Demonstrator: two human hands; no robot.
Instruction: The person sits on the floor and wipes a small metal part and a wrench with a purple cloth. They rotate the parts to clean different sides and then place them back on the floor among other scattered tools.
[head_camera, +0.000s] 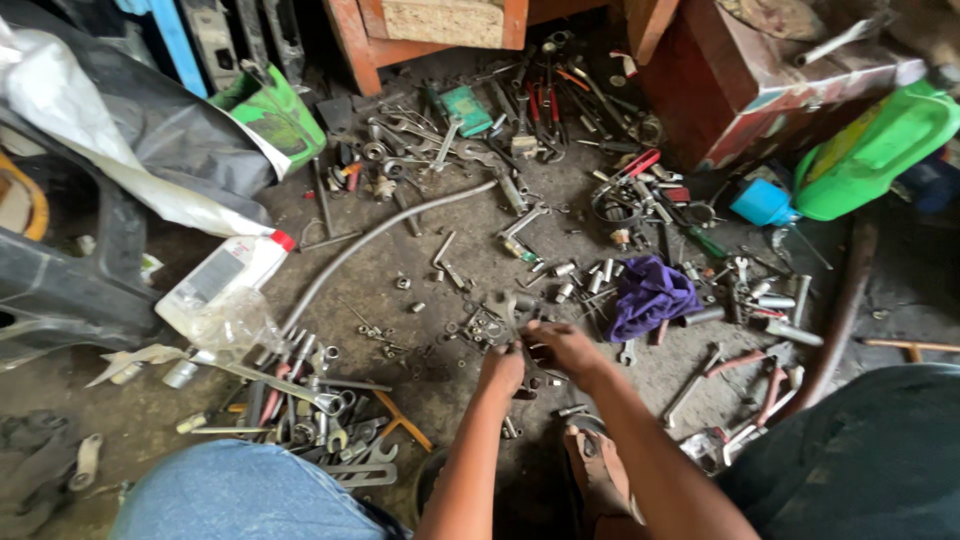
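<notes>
My left hand (502, 368) and my right hand (562, 346) meet low in the middle of the head view, over a greasy floor strewn with tools. Both close together on a small dark metal part (527, 352); what it is I cannot tell. Just beyond the fingers lies a cluster of nuts and a spanner (497, 322). A purple rag (650, 293) sits to the right of my right hand. My knees, one in blue denim and one in dark cloth, frame the bottom of the view.
A bent metal hose (380, 240) runs across the floor. A white plastic bottle (225, 280) lies at left, spanners (340, 425) near my left knee, a green jug (875, 150) and red box (745, 85) at right, pliers and sockets (560, 110) at the back.
</notes>
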